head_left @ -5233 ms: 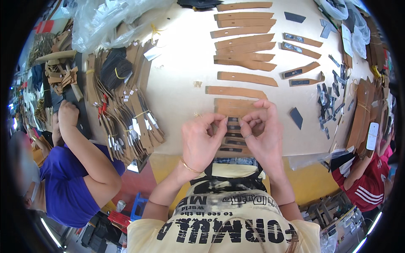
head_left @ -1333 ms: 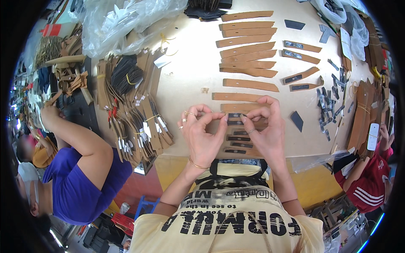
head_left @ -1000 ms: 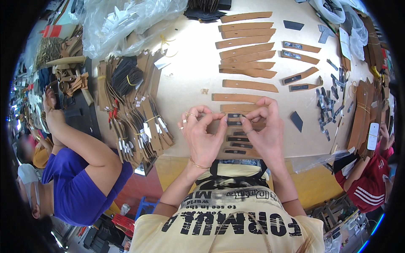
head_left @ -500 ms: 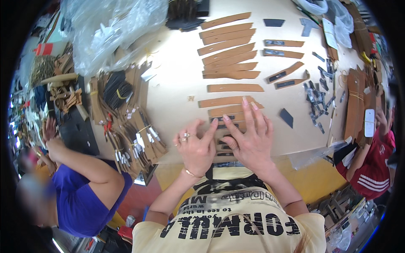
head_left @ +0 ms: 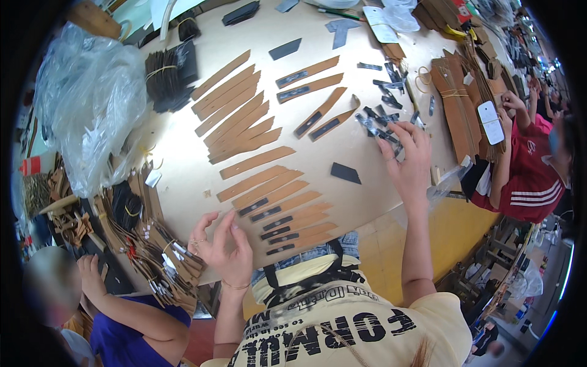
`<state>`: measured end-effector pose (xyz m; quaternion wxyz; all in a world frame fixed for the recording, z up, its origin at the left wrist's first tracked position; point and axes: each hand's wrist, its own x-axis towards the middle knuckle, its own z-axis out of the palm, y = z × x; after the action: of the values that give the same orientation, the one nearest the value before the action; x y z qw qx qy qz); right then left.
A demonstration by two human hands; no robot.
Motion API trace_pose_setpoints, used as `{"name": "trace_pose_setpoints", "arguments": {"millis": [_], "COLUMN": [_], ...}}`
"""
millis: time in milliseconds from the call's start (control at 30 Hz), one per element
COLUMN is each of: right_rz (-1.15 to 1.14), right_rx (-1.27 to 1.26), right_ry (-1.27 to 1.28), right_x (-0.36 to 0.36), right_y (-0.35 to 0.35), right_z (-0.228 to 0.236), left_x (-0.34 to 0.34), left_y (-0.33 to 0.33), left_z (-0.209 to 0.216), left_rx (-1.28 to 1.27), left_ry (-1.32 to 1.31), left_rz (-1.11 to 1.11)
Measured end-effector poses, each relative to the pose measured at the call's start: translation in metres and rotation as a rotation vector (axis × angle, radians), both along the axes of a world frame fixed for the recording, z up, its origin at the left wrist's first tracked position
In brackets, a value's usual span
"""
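Observation:
My right hand (head_left: 409,160) is over the pile of small dark strips (head_left: 378,119) at the right, thumb and fingertips apart at its near edge. No strip shows lifted in it. My left hand (head_left: 225,248), wearing rings and a bracelet, hovers with loosely bent, parted fingers and holds nothing. Beside it lies a row of brown leather strips (head_left: 284,208), several with a dark piece (head_left: 266,214) at the left end. Farther off, more plain brown strips (head_left: 229,110) lie in a slanting column. To their right are brown strips with dark pieces attached (head_left: 309,74).
Bundled brown straps with white tags (head_left: 177,260) and a clear plastic bag (head_left: 92,104) are at the left. A dark angular piece (head_left: 346,173) lies near my right hand. Brown bundles (head_left: 452,101) stand at the right. Co-workers sit at both sides, one in purple, one in red.
My right hand has left the near strips and moved right to the dark pile. My left hand has lifted off the row, uncovering its dark pieces. The view has turned.

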<state>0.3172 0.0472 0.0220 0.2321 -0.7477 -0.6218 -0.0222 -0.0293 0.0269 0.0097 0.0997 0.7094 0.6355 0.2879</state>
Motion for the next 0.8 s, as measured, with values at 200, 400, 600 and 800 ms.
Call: {"name": "trace_pose_setpoints", "arguments": {"millis": [200, 400, 600, 800], "right_rz": [0.034, -0.04, 0.057, 0.345], "right_rx": [-0.053, 0.054, 0.102, 0.155], "right_ry": [-0.072, 0.244, 0.631, 0.194], "right_x": [0.001, 0.001, -0.004, -0.016], "right_y": [0.006, 0.006, -0.001, -0.004], "right_z": [-0.006, -0.009, 0.007, 0.013], "left_x": [0.029, 0.077, 0.123, 0.139], "left_y": [0.015, 0.032, 0.065, 0.083], "left_z": [0.015, 0.033, 0.035, 0.029], "left_rx": [0.009, -0.09, -0.707, -1.012], "left_ry": [-0.053, -0.344, -0.984, -1.242], "left_rz": [-0.112, -0.363, -0.461, -0.405]}}
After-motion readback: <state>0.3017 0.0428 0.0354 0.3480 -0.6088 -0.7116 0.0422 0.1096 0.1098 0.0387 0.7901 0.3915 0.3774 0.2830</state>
